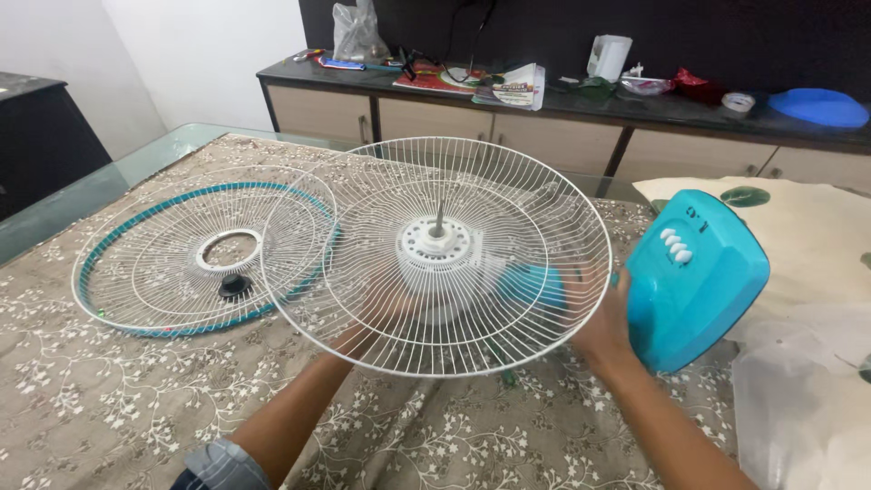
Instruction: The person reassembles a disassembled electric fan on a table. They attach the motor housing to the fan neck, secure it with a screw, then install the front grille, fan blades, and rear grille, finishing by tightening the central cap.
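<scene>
A white wire rear fan guard [435, 181] with a white motor hub and bare metal shaft [437, 238] is tilted above the table. My left hand [363, 336] reaches under the guard and seems to grip the motor housing from behind. My right hand [603, 322] holds the fan at the guard's right rim, next to the turquoise neck [535, 283]. The turquoise fan base [694, 277] with white push buttons lies on its side just right of that hand. A second white guard with a turquoise rim [136, 272] lies flat at the left, a black knob [235, 287] inside it.
The glass table [136, 154] carries a floral cloth [109, 399]. Clear plastic wrap [798, 399] and a cream leaf-print cloth [807, 236] lie at the right. Behind stands a dark-topped sideboard [581, 136] cluttered with papers, a bag and a blue lid.
</scene>
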